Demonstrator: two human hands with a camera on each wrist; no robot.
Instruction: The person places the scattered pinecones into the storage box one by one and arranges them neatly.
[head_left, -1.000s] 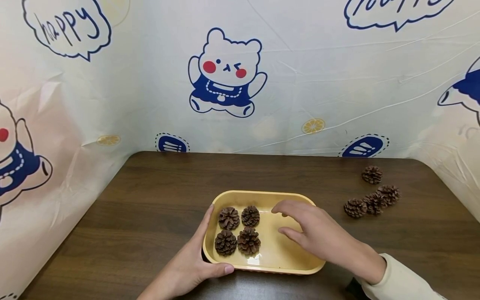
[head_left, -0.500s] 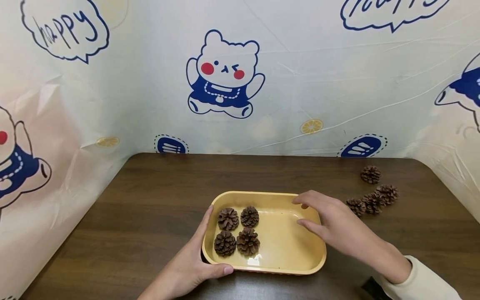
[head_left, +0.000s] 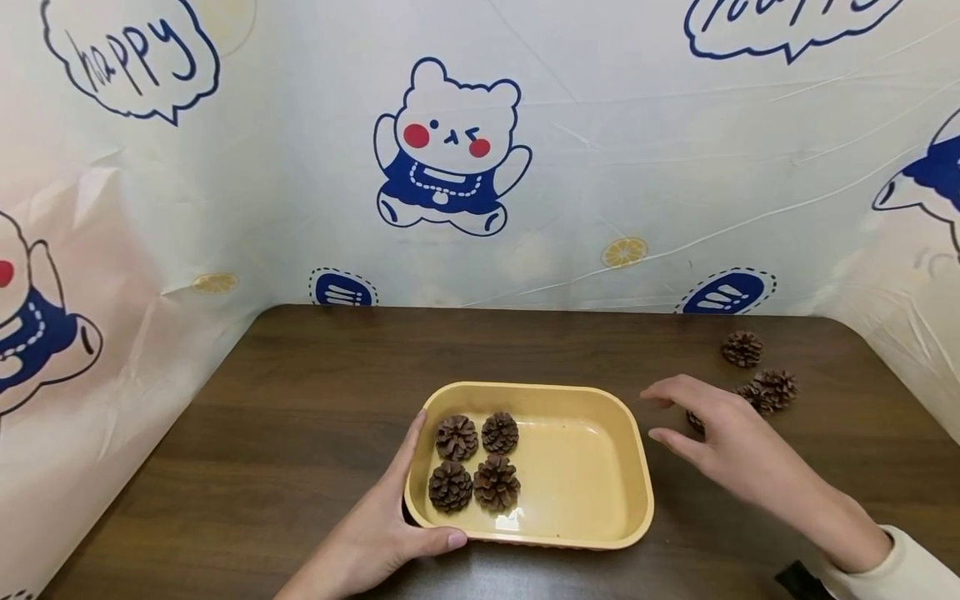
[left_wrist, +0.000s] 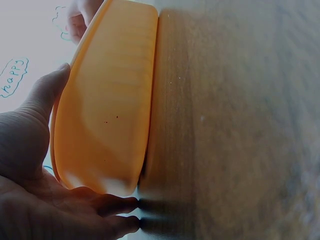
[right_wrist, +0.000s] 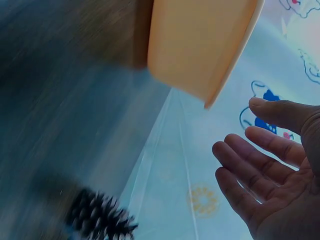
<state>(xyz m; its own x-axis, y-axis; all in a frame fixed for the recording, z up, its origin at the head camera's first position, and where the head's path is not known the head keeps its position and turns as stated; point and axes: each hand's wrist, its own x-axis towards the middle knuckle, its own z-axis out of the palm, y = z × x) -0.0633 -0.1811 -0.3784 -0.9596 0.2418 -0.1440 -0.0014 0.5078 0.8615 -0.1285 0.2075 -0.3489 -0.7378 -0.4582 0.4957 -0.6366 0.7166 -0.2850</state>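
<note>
While four cones [head_left: 497, 483] sit two by two in left half of tray [head_left: 577, 479], left hand [head_left: 382, 521] has grip clasped on its left end. Right hand [head_left: 738, 437] beside tray, near loose cones [head_left: 776, 390], grip released, holding nothing. Step seems mid-fill; next move likely calls for light fingertip pinch. Cones woody, scaly, roundish; tray glossy, round-cornered; worktop [head_left: 300, 400] dark, wood-grained.

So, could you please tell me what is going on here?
A person's left hand holds a yellow tray by its near left corner. Four cones sit in the tray's left half. The right hand holds nothing and is just right of the tray. Other cones lie on the table, some partly hidden by that hand.
</note>
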